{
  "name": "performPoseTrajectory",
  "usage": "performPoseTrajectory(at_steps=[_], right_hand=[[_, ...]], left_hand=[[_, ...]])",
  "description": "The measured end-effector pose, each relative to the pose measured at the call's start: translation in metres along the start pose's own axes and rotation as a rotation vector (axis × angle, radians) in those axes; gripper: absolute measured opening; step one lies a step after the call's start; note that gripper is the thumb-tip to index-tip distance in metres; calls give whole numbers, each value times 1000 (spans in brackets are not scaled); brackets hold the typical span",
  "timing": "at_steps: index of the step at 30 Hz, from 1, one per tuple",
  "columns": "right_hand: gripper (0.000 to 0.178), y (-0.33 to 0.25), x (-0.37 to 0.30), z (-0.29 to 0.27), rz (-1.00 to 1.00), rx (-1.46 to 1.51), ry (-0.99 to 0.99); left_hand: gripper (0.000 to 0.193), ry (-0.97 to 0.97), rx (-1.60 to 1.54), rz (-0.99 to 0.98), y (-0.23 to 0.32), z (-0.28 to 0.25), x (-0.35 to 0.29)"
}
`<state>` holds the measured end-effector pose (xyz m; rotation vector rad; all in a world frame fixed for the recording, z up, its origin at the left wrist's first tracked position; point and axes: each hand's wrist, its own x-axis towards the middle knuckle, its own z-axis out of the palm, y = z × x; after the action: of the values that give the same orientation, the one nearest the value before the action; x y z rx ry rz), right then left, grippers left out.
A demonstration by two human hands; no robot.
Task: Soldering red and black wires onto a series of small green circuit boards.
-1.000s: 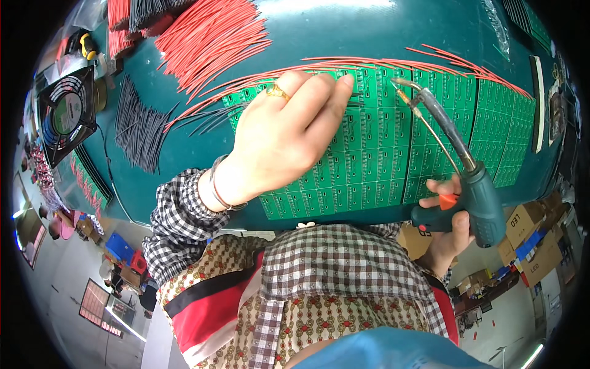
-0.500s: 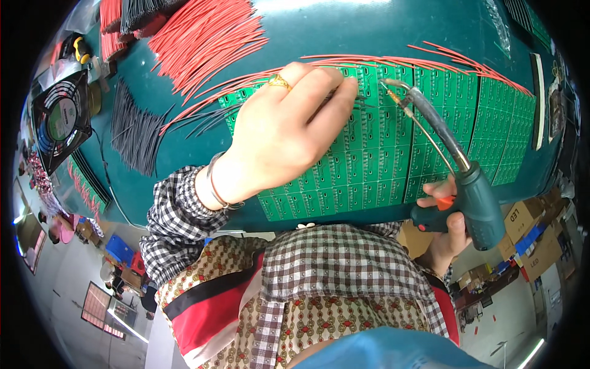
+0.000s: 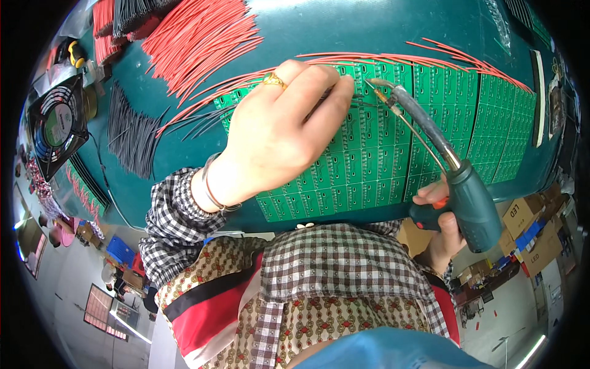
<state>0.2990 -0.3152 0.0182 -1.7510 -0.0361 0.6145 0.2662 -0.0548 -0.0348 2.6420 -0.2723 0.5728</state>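
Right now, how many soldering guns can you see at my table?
1: the dark green soldering gun, held in your right hand and reaching over the green circuit boards beside your left hand. No others show.

This is an electronics assembly workshop. Broad green printed circuit board panels (image 3: 390,132) run from the centre toward two o'clock on a glossy dark-green worktop (image 3: 362,34). Loose piles of thin red insulated wires (image 3: 206,43) at eleven o'clock and thin black insulated wires (image 3: 131,138) near ten, plus a dark-green pistol-shaped soldering gun (image 3: 474,209) at three, show the trade. Beyond the bench, brown cardboard cartons (image 3: 541,246) stand between three and four; a blue plastic bin (image 3: 120,248) sits near eight.
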Motion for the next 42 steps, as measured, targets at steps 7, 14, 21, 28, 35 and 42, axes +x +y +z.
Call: performPoseTrajectory(at_steps=[7,14,21,28,35,42], right_hand=[[67,0,3,2,-40,-3,-8],[66,-2,4,4,-32,-13,-11],[68,0,4,3,-30,13,4],[72,2,4,0,-21,-9,9],[72,3,4,1,-56,32,66],[70,3,4,1,-31,68,21]], left_hand=[[35,-13,-21,-23,2,0,1],[36,6,-19,-7,0,1,1],[36,9,-18,3,0,2,1],[35,-8,-11,2,0,1,2],[36,18,-15,21,-2,4,1],[37,11,1,30,-4,3,0]])
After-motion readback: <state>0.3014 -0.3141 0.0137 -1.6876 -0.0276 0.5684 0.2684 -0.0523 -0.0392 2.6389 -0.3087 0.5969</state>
